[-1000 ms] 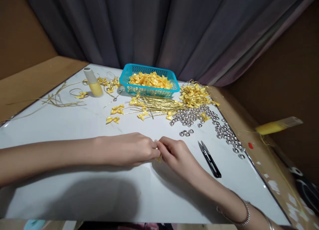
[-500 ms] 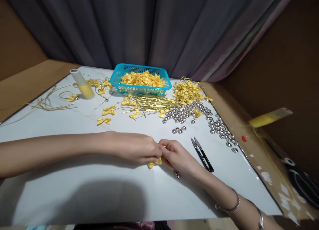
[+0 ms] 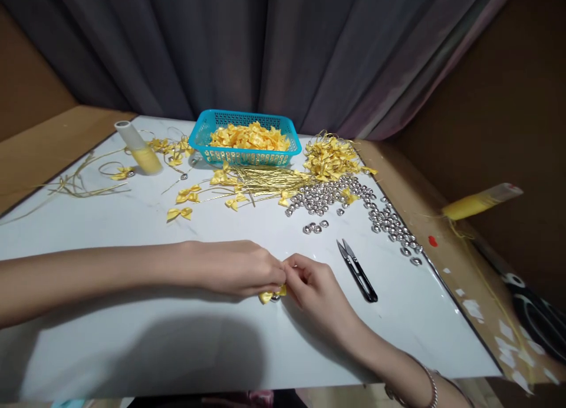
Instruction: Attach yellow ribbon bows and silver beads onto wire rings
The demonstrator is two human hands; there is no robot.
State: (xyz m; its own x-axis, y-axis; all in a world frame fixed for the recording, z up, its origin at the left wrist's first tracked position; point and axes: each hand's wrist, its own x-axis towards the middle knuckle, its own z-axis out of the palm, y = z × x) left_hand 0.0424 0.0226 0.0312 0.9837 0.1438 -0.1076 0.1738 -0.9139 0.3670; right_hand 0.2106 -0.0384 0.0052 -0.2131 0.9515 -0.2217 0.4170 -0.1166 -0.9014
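My left hand (image 3: 254, 269) reaches in from the left, its fingers closed on a small yellow ribbon bow (image 3: 266, 298). Part of the bow sticks out below the fingertips, with a silver bead (image 3: 275, 298) against it. My right hand (image 3: 316, 281) meets the left at the fingertips, thumb and finger pinched together; whatever they grip is hidden. To the right of this hand lie black-handled thread snips (image 3: 358, 272), blades pointing away from me.
Beyond my hands are loose bows (image 3: 179, 213), gold cords (image 3: 269, 181), scattered silver beads (image 3: 316, 198) and a heap of corded bows (image 3: 329, 157). A blue basket (image 3: 247, 156) holds yellow bows. A spool of yellow thread (image 3: 145, 158) stands at left; scissors (image 3: 537, 313) lie at right.
Both hands stay together and have shifted slightly in view. A silver bead now shows by the bow. The bead beside my right wrist is no longer visible.
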